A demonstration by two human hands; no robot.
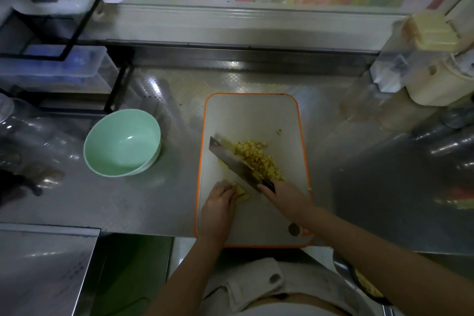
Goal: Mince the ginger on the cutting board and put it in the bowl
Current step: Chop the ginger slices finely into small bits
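counter [166,202]: embossed shiny metal | cutting board [252,115]: matt plastic | bowl [102,151]: glossy | knife [232,159]: polished metal

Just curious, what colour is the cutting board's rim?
Orange, around a pale grey cutting board; seen in the head view.

Bare forearms [359,238], pale garment [246,287], perhaps buttoned

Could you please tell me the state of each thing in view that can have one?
bowl: upright, empty.
cutting board: flat on the counter, ginger on it.
diced ginger: loose pile beside the blade.
uncut ginger: partly cut, under the left hand's fingers.
knife: blade down against the diced pile.
left hand: holds the uncut ginger.
right hand: grips the knife handle.
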